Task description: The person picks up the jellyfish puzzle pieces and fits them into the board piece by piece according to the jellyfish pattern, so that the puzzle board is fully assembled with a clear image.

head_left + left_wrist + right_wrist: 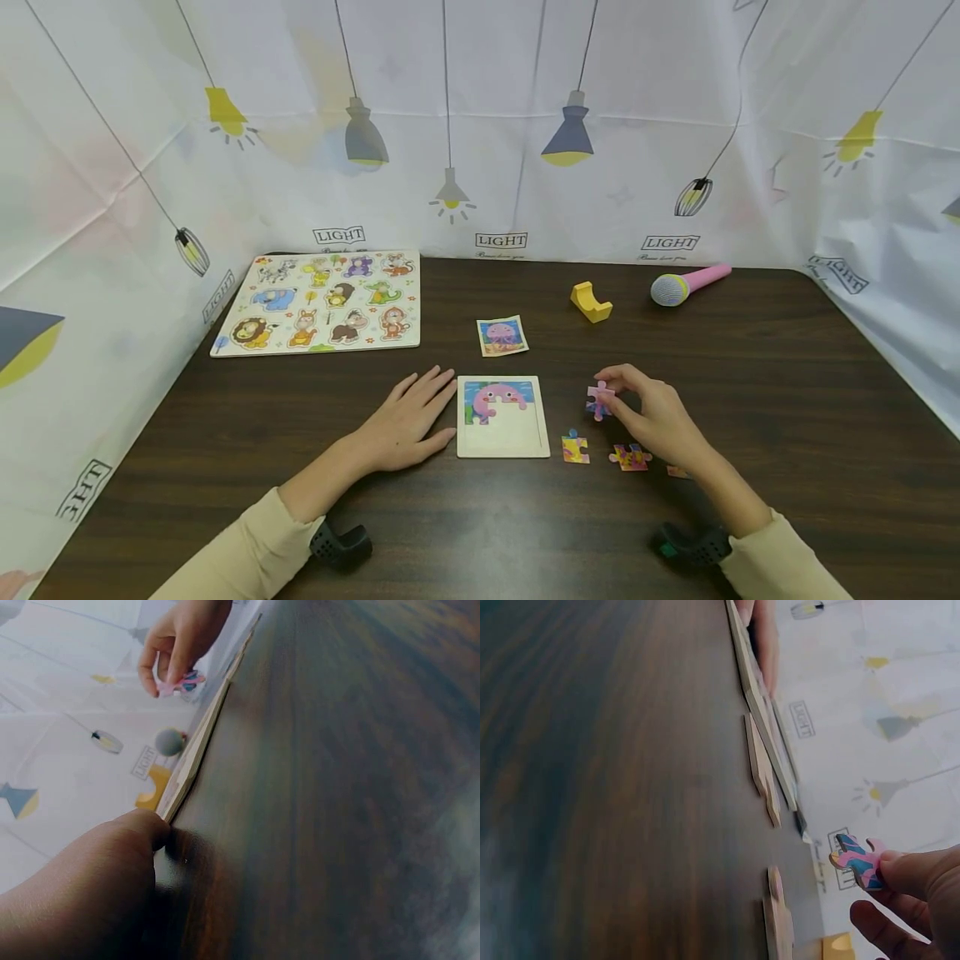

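Between thumb and fingers my right hand (651, 412) pinches a pink and blue jigsaw piece (598, 401), raised above the table as the right wrist view shows. My left hand (408, 422) lies flat with fingers spread, its fingertips and thumb at the left edge of the puzzle tray (501, 451). Along the tray's top and left side, fitted pieces show part of a pink octopus (498, 396); the lower right is bare wood. Right of the tray lie a yellow jigsaw piece (575, 448) and an orange and purple piece (630, 457). Another piece (678, 472) is partly hidden by my right wrist.
Behind the tray lies a small octopus picture card (502, 336). An animal puzzle board (322, 304) occupies the back left. Toward the back right are a yellow curved block (591, 302) and a pink toy microphone (690, 285). A lamp-print cloth (480, 125) hangs behind the table.
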A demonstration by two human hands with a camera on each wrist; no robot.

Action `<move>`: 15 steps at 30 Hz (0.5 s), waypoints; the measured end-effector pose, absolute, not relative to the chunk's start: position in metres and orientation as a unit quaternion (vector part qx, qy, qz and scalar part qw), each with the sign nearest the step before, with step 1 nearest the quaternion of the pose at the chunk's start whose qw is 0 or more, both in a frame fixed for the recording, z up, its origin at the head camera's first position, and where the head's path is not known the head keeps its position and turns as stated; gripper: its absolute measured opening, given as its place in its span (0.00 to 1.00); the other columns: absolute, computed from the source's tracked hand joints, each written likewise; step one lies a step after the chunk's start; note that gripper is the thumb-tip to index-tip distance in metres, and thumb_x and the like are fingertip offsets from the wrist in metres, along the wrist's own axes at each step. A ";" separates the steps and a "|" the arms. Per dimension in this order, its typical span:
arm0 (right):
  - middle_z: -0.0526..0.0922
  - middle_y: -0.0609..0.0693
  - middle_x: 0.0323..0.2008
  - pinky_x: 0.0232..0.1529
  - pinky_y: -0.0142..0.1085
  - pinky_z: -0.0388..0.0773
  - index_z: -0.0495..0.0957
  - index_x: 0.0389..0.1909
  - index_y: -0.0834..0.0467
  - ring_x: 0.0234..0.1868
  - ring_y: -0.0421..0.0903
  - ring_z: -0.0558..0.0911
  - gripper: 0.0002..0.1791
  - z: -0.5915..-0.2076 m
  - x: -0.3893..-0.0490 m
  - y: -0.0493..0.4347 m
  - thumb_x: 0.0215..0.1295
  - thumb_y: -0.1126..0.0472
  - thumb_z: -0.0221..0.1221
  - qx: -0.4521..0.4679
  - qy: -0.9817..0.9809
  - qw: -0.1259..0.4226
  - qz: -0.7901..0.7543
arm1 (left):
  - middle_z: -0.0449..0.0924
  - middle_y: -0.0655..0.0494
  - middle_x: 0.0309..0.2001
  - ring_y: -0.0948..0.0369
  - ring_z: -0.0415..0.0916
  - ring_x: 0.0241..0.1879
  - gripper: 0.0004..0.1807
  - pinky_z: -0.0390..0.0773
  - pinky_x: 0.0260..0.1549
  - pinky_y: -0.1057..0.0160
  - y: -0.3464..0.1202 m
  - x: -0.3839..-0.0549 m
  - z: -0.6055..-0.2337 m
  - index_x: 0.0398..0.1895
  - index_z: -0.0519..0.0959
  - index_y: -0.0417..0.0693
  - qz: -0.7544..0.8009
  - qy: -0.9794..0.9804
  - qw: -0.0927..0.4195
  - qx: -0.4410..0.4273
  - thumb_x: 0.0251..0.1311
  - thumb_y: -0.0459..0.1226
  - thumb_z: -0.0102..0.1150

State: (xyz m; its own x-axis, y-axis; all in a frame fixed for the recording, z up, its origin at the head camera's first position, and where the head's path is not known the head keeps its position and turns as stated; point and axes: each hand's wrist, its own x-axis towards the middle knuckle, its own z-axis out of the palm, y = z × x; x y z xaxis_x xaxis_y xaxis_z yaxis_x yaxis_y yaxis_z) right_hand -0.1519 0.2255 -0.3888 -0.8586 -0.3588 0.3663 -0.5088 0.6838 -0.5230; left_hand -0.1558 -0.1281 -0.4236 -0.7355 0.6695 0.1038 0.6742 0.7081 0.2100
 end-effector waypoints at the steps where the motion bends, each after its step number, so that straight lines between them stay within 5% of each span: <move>1: 0.79 0.44 0.28 0.39 0.49 0.75 0.74 0.44 0.60 0.36 0.46 0.80 0.13 -0.389 -0.153 0.223 0.58 0.67 0.61 0.240 -0.909 0.116 0.320 | 0.46 0.48 0.71 0.53 0.40 0.70 0.36 0.45 0.63 0.48 -0.128 -0.156 -0.424 0.70 0.51 0.42 -0.117 -0.924 0.009 -0.363 0.67 0.54 0.37; 15: 0.80 0.44 0.31 0.35 0.44 0.75 0.75 0.45 0.58 0.33 0.42 0.78 0.14 -0.389 -0.159 0.191 0.58 0.65 0.62 0.255 -0.904 0.082 0.332 | 0.46 0.48 0.71 0.53 0.40 0.70 0.36 0.44 0.63 0.49 -0.128 -0.158 -0.427 0.70 0.51 0.42 -0.115 -0.925 0.010 -0.362 0.66 0.54 0.37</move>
